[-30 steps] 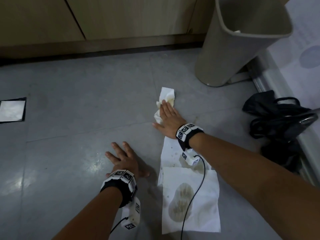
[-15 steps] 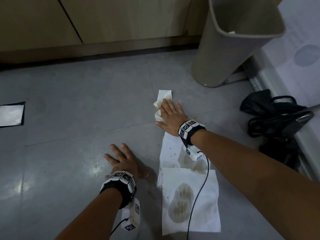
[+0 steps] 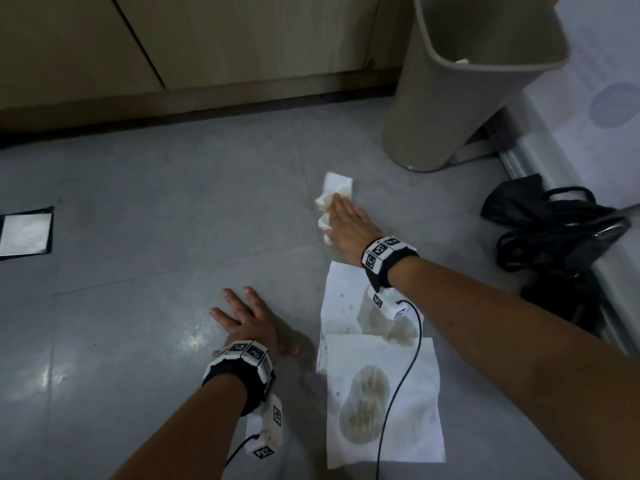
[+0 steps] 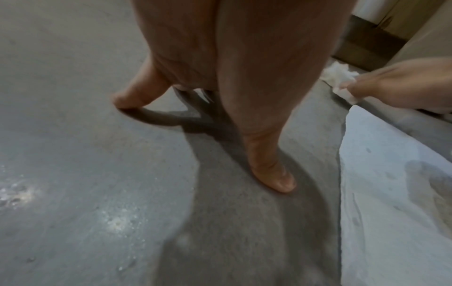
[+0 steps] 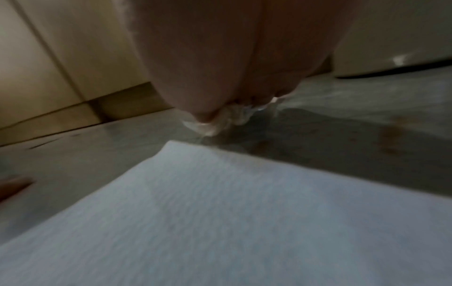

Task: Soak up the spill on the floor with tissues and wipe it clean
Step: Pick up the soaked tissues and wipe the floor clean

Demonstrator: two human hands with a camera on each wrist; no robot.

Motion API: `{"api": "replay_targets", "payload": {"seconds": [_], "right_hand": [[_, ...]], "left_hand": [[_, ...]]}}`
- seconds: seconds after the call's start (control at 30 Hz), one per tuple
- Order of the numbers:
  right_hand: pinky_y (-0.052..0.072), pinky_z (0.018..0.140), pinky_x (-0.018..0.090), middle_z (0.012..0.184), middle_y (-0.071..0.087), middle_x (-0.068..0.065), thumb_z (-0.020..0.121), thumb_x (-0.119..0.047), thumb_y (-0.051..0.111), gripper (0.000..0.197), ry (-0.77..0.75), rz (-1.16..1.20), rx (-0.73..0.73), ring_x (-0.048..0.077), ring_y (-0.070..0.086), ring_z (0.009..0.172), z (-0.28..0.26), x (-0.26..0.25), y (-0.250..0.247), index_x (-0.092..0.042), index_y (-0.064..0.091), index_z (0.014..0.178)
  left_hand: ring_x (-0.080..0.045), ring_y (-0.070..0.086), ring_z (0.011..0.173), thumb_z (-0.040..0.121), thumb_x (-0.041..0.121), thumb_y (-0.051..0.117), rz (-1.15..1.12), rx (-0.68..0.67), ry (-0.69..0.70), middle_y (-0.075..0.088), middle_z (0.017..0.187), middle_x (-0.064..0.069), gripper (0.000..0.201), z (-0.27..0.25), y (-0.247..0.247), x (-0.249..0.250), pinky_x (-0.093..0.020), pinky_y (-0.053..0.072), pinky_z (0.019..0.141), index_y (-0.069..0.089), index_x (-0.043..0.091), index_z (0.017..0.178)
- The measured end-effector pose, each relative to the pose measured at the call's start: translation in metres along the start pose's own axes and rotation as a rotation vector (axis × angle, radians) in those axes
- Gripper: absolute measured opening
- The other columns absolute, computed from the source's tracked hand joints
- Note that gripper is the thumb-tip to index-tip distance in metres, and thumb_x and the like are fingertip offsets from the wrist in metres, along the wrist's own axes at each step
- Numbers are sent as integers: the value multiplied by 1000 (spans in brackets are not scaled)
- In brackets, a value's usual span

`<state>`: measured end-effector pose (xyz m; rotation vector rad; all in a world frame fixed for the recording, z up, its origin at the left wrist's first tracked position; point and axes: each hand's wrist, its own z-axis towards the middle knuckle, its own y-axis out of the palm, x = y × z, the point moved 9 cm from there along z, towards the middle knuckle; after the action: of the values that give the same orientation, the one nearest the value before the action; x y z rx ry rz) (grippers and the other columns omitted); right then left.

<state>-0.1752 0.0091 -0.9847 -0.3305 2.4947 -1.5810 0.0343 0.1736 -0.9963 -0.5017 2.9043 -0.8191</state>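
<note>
Floor inspection, left to right. A white panel with a dark border lies flat at the far left, well apart from the work.

Left hand is spread wide, palm down on bare floor, holding nothing; the left wrist view shows its fingertips planted on the tile. Judged purpose: a prop for the person's weight while leaning forward.

Just beside it, to its right, two flat tissues lie overlapping, each with brownish wet patches. They appear left in place to draw up liquid underneath.

Beyond them, right hand lies flat with straight fingers on a crumpled wad, pressing it to the floor. The wad shows yellowish staining at the fingers. In the right wrist view, brown smears show on the tile just right of the wad, so that patch is judged not yet clean. Flat pressure spreads the wad over the wet area, which suits wiping rather than lifting.

A bin stands upright further back and right, near the wad, with something white inside; likely the intended disposal point. A black bag lies against the wall at the right, clear of the tissues.

Assessment: soaking largely done at the near patches; wiping under way at the far patch; soiled tissues remain to be collected.
</note>
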Motion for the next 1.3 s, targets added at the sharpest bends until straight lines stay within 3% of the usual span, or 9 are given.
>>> {"api": "replay_targets", "payload": {"seconds": [0.13, 0.37, 0.57, 0.73, 0.93, 1.03, 1.17, 1.3], "right_hand": [[2, 123, 39, 165, -12, 9, 98, -64, 19, 85, -51, 44, -51, 21, -8, 153, -1, -27, 10, -7, -3, 157], [-4, 122, 37, 165, -16, 5, 95, -70, 17, 88, -56, 58, -24, 19, -11, 152, 22, -36, -3, -12, -6, 158], [-2, 122, 36, 165, -12, 11, 106, -40, 23, 67, -19, 85, 25, 22, -6, 153, 22, -34, -7, -6, -2, 157], [3, 123, 37, 165, -9, 14, 107, -27, 22, 60, 9, 130, 28, 26, -3, 153, 20, -27, -5, -2, -3, 156], [1, 124, 42, 164, -10, 19, 101, -33, 35, 74, 18, 69, -32, 31, -12, 152, 23, 2, 5, 3, 0, 155], [-1, 124, 39, 163, -9, 21, 103, -31, 39, 74, -36, 78, -22, 30, -9, 152, 22, -5, -1, 5, -2, 154], [4, 124, 41, 164, -14, 16, 103, -35, 40, 77, -106, 48, -40, 29, -9, 153, 9, -20, 11, -2, -5, 156], [2, 124, 38, 164, -10, 18, 103, -31, 40, 74, -33, 47, 5, 28, -6, 153, 5, 2, -1, 1, -2, 155]], "left_hand": [[-56, -32, 137, 69, 60, 81, -1, -8, -4, -51, 144, -23, 148, -1, 0, 0, -71, 25, 110, -34, 12, 148], [-56, -31, 138, 69, 60, 81, 19, -4, -8, -49, 145, -23, 148, -2, -1, 1, -69, 25, 112, -34, 12, 148], [-56, -32, 137, 68, 59, 82, 10, -1, -17, -50, 145, -23, 149, -3, -2, 3, -67, 25, 112, -34, 13, 149], [-57, -29, 138, 69, 59, 81, 21, 17, -11, -46, 147, -25, 147, -5, -2, 3, -64, 27, 112, -33, 11, 149], [-58, -29, 137, 67, 63, 81, 33, 18, -31, -46, 147, -26, 150, -1, -1, 2, -65, 28, 111, -34, 11, 149], [-58, -29, 137, 67, 63, 81, 34, 25, -22, -46, 147, -26, 150, -1, -2, 2, -64, 28, 111, -34, 11, 149], [-58, -29, 137, 66, 64, 81, 37, 12, -32, -46, 147, -25, 151, 0, 0, 2, -64, 26, 113, -34, 11, 149], [-58, -29, 137, 66, 64, 81, 38, 29, -21, -45, 148, -26, 151, -1, -3, 2, -65, 26, 113, -33, 10, 149]]}}
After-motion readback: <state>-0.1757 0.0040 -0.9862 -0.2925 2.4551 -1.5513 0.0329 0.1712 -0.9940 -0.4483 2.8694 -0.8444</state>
